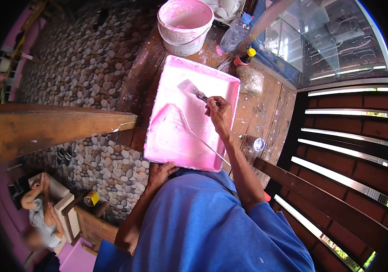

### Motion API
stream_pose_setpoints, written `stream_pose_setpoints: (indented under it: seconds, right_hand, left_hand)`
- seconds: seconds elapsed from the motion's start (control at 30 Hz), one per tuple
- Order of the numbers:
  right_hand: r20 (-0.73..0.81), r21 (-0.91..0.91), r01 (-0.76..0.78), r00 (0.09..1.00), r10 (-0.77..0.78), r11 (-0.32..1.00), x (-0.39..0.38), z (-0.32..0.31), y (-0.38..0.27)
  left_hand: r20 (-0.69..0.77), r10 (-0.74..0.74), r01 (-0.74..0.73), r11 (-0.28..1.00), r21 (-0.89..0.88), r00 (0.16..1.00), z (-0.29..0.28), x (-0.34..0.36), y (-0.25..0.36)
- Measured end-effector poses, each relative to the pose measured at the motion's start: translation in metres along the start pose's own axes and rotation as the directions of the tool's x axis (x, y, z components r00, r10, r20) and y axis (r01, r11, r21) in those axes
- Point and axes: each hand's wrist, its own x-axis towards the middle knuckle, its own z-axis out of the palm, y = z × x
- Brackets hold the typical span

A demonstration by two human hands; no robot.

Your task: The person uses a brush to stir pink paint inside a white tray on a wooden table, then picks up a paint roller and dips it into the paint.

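A pink-coated paint tray (161, 145) holds pale pink paint in its upper part, over a worn wooden bench. My left hand (161, 174) grips the tray's lower edge at its left half. My right hand (219, 113) holds a paint-smeared scraper (188, 87), its flat blade over the paint in the upper tray. A pink paint roller (163, 116) rests in the tray, its thin wire handle running toward the lower right, partly hidden by my right forearm.
Beyond the tray stand a pink-stained bucket (182, 38), a plastic bottle (234, 37) and a glass cabinet (330, 45). A small can (255, 144) sits at right beside railings (339, 172). A wooden beam (53, 127) crosses the left. Another person (44, 213) is seated at lower left.
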Motion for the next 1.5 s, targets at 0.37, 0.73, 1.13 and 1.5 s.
stream_pose_setpoints:
  seconds: [0.37,0.73,1.13,1.5]
  right_hand:
    - [-0.074,-0.095,0.049,0.996,-0.056,0.994,0.008,0.021,-0.018]
    - [-0.17,-0.302,0.167,0.959,-0.225,0.938,-0.006,-0.061,-0.001]
    - [-0.248,-0.126,0.042,0.966,-0.073,0.991,-0.022,-0.098,0.007]
    - [-0.21,-0.201,0.058,0.972,-0.101,0.978,-0.02,-0.093,0.006]
  left_hand:
    - [-0.022,-0.007,0.007,1.0,0.021,1.0,0.003,0.0,0.001]
    - [0.024,-0.055,0.055,0.998,-0.014,0.998,-0.01,0.007,-0.008]
    - [-0.014,-0.012,0.012,1.0,0.016,1.0,0.001,0.001,-0.001]
    - [0.013,-0.018,0.018,1.0,-0.007,1.0,-0.002,0.002,-0.005]
